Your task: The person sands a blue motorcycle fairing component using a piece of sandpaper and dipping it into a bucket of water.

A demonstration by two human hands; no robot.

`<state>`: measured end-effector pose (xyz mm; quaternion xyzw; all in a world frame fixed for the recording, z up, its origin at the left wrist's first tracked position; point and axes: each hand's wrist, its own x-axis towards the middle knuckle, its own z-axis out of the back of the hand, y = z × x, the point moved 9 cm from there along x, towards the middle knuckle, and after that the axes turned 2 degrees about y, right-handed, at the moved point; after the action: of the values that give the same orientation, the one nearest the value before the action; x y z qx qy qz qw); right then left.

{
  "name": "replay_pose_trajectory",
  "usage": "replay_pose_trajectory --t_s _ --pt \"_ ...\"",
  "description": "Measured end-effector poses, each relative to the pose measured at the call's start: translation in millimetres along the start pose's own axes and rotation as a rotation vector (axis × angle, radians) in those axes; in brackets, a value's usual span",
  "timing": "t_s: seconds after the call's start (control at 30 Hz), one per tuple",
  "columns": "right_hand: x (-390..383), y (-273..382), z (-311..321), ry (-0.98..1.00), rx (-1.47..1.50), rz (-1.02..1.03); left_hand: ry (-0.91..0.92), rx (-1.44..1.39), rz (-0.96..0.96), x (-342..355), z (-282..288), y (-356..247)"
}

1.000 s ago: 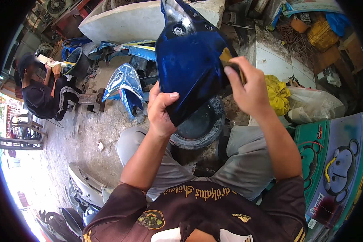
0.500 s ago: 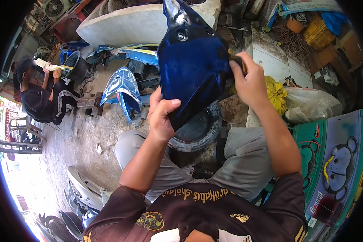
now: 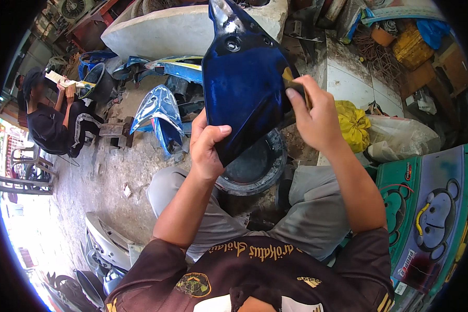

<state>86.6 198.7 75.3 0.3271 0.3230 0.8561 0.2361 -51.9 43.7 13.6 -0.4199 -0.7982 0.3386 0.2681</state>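
A glossy dark-blue motorcycle body panel (image 3: 244,86), with a bolt hole near its narrow black-and-silver top, is held up in front of me. My left hand (image 3: 209,143) grips its lower left edge, thumb on the face and fingers behind. At the panel's right edge, my right hand (image 3: 314,106) pinches a folded yellowish-brown piece of sandpaper (image 3: 287,75) between thumb and fingers. The sandpaper touches or nearly touches that edge; its far side is hidden. Below the panel, a round black basin (image 3: 255,174) sits between my knees.
Blue-and-white fairing pieces (image 3: 158,112) lie on the floor ahead to the left. A seated person (image 3: 49,117) handles a pale part farther left. On my right are a yellow plastic bag (image 3: 352,125) and a green drawer cabinet (image 3: 400,182). A white trough (image 3: 156,34) stands beyond.
My right hand has shifted slightly left and down along the panel's right edge, bringing the sandpaper more into sight. My left hand keeps its grip; the panel has moved slightly left.
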Motion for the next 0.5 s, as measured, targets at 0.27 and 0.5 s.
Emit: replay_pose_trajectory --t_s 0.27,0.5 --pt "2.5 0.5 1.8 -0.033 -0.036 0.011 0.014 0.018 0.007 -1.3 -2.4 0.5" --pt "8.0 -24.6 8.0 -0.057 -0.054 -0.104 0.025 0.048 0.025 -0.7 -4.5 4.5"
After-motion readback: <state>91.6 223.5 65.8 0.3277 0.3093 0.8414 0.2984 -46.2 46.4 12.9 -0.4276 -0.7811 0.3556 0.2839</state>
